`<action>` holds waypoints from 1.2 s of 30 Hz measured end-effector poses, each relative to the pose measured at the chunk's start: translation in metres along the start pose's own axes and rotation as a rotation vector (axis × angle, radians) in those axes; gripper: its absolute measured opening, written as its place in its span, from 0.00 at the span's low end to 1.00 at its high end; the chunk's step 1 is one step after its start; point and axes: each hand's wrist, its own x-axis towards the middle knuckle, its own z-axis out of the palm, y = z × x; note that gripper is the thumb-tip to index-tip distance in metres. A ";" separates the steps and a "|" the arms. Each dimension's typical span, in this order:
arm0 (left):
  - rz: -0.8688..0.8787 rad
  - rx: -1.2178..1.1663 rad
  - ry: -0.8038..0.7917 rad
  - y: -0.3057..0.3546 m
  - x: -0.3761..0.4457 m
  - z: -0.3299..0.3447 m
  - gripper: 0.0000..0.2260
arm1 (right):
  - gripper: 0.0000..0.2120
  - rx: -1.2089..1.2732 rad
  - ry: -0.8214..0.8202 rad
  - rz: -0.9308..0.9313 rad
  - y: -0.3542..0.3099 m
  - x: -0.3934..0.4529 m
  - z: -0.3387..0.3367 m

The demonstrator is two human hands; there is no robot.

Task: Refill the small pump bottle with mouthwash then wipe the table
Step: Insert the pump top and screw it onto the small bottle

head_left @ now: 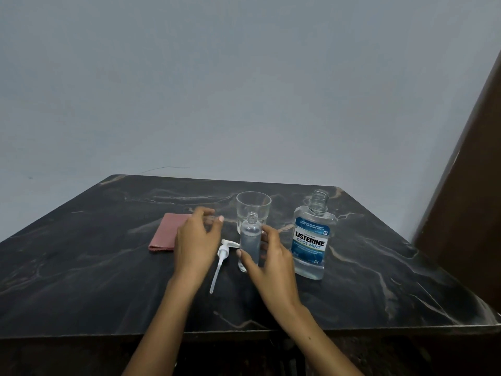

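Note:
A small clear bottle stands upright and uncapped at the middle of the dark marble table, with liquid inside. My right hand is wrapped around its lower half. The white pump head with its long tube lies flat on the table just left of the bottle. My left hand hovers above the pump with fingers spread and holds nothing. The mouthwash bottle, uncapped, with a blue label, stands to the right. A folded pink cloth lies left, partly under my left hand.
An empty clear drinking glass stands right behind the small bottle. A grey wall rises behind the table. A dark brown panel stands at the right edge, close to the table's far right corner.

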 end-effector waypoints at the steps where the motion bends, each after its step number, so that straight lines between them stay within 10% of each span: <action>1: -0.043 0.051 -0.067 -0.006 0.006 -0.003 0.10 | 0.27 0.002 0.010 -0.002 0.001 0.001 0.002; 9: -0.122 0.253 -0.390 -0.027 0.019 0.016 0.16 | 0.26 0.019 0.042 -0.044 0.007 0.005 0.008; 22: 0.323 -0.359 0.263 0.031 0.025 -0.010 0.10 | 0.27 0.037 0.015 -0.062 0.010 0.006 0.010; 36: 0.499 -0.587 0.314 0.075 0.021 -0.006 0.11 | 0.27 0.066 0.016 -0.056 0.013 0.007 0.011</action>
